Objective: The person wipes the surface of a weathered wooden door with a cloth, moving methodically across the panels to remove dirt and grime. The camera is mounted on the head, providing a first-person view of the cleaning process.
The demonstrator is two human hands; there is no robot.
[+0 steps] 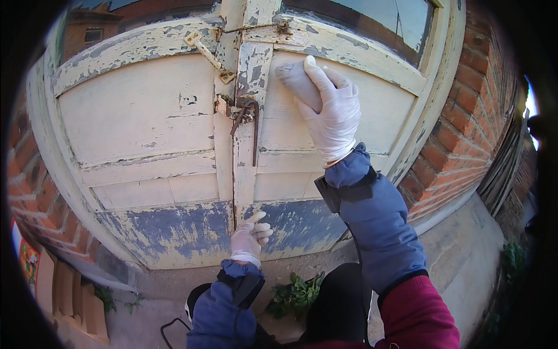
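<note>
My right hand, in a white glove, grips a wadded grey cloth at the upper panel of the right door leaf. Whether the cloth touches the paint cannot be told. Lower down, my left hand, also gloved, is in front of the blue-painted bottom of the double wooden door, holding nothing, its index finger extended and the others loosely curled. Between the leaves sits a rusty hasp with a bent metal rod hanging from it. Cream paint is flaking off the rails and the left door leaf.
A loose, paint-chipped metal strap slants across the left leaf, below a wire. Brick walls flank the door. An opened cardboard box lies at lower left. A leafy plant grows near my legs.
</note>
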